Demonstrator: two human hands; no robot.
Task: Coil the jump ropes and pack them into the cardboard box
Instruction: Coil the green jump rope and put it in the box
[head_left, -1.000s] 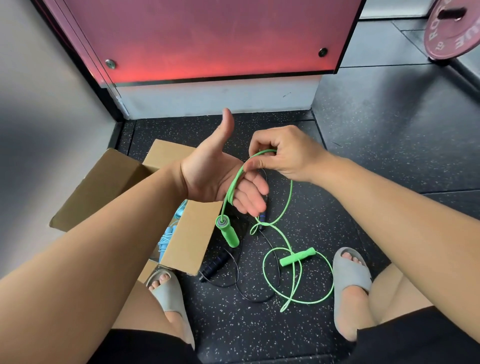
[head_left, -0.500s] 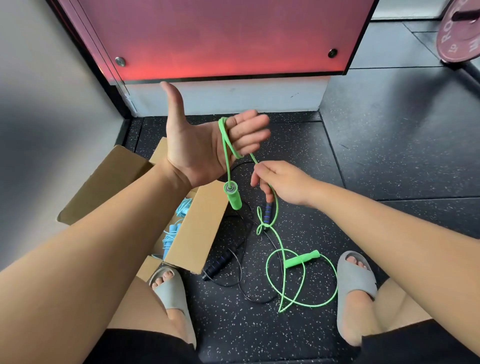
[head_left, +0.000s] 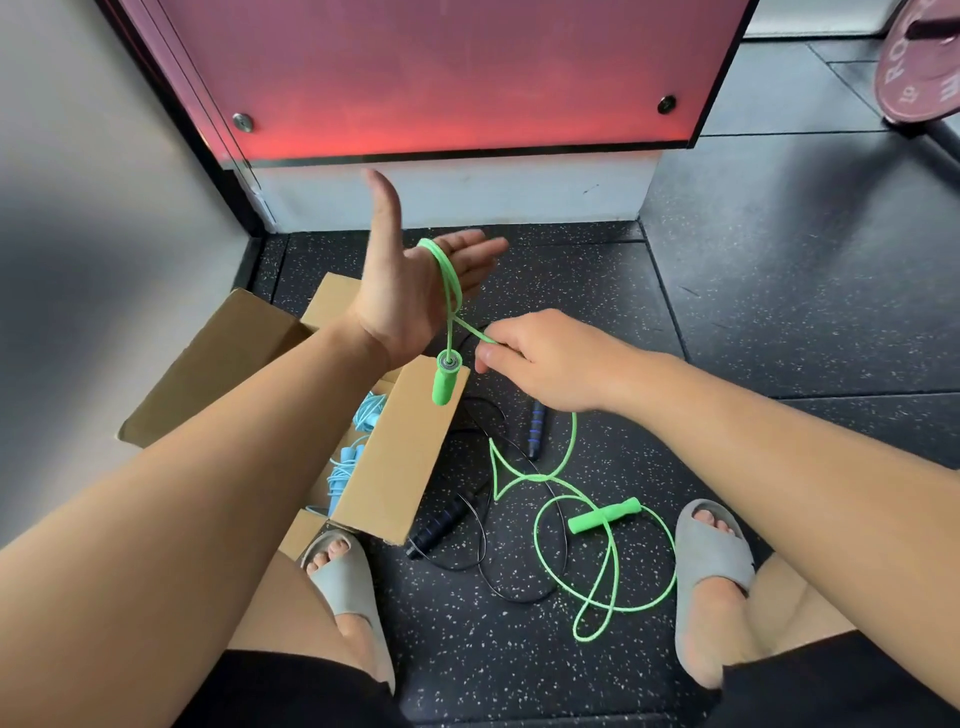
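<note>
Beyond the outstretched fingers (head_left: 470, 254) stands a glossy red wall panel (head_left: 441, 78) with two round metal studs (head_left: 242, 122), on a white plinth (head_left: 457, 192). Black speckled rubber floor (head_left: 753, 312) lies beneath them. Far right of them is a pink weight plate (head_left: 919, 67); nearer the person, two grey slide sandals (head_left: 345, 577).

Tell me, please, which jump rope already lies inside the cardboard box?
The light blue rope, in the cardboard box; the green rope hangs over the left hand, the black rope lies on the floor.
</note>
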